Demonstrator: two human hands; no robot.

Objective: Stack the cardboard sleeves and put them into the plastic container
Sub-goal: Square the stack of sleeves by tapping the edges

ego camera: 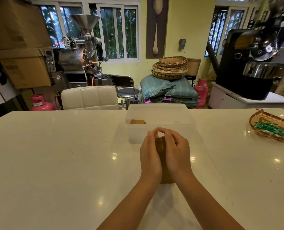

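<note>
brown ridged sleeve stack [161, 146], pressed between both hands

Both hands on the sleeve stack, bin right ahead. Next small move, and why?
Probably lift the stack and carry it forward over the bin's near rim. The left hand and right hand already clamp its sides, it looks squared up, and the open bin sits just beyond with one bundle inside.

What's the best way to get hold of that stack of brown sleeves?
Likely by its two long flat sides, one palm from each side, as the left hand and right hand do now. The stack of cardboard sleeves stands on edge, so squeezing keeps it together.
</note>
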